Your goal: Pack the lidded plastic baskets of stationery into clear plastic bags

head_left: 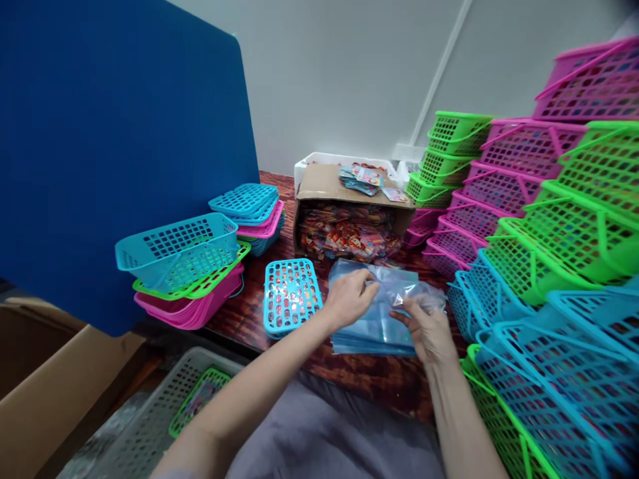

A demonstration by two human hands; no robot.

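A pile of clear bluish plastic bags (372,329) lies on the dark wooden table (249,319) in front of me. My left hand (349,298) pinches the top bag near its upper edge. My right hand (428,327) grips the same bag's crumpled right side. Just left of the bags lies a small cyan basket (291,294) with colourful items inside. Behind the bags an open cardboard box (349,219) lies on its side, full of colourful packets.
Stacks of cyan, green and pink baskets (187,273) stand at the left, with tall stacks (539,219) at the right. A blue partition (110,146) rises at the left. A grey crate (164,412) and a cardboard box (44,392) sit below the table.
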